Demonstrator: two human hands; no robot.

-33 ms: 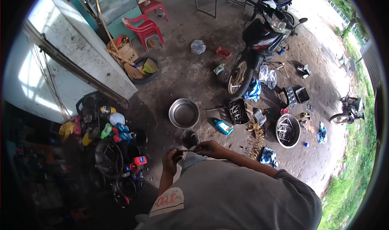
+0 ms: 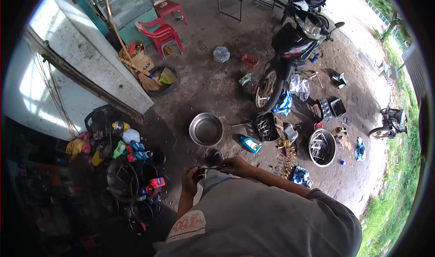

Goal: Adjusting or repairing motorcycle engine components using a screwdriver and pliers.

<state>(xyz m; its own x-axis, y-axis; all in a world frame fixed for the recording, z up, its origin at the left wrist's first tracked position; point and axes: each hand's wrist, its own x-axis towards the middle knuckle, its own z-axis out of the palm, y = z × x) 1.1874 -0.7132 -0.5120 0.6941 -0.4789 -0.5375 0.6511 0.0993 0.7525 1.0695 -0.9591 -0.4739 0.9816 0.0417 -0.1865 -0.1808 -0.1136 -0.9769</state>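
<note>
In front of my body, my two hands hold a thin, narrow strip (image 2: 208,168) level between them; it is too small to tell its kind. Its left end is pinched in the curled fingers of my left hand (image 2: 190,181). The fingers of my right hand (image 2: 234,166) close on the other end. Just beyond the hands, a dark shoe (image 2: 216,157) shows on the floor. A round metal basin (image 2: 206,129) stands a little farther off, apart from both hands.
Bottles (image 2: 138,150) and dark tubs crowd the left. Rightward lie a blue bottle (image 2: 250,144), a tray of tools (image 2: 266,126), a coiled hose (image 2: 285,159) and a basin of metal parts (image 2: 322,148). Beyond stand a motorcycle (image 2: 294,48) and red chairs (image 2: 164,36).
</note>
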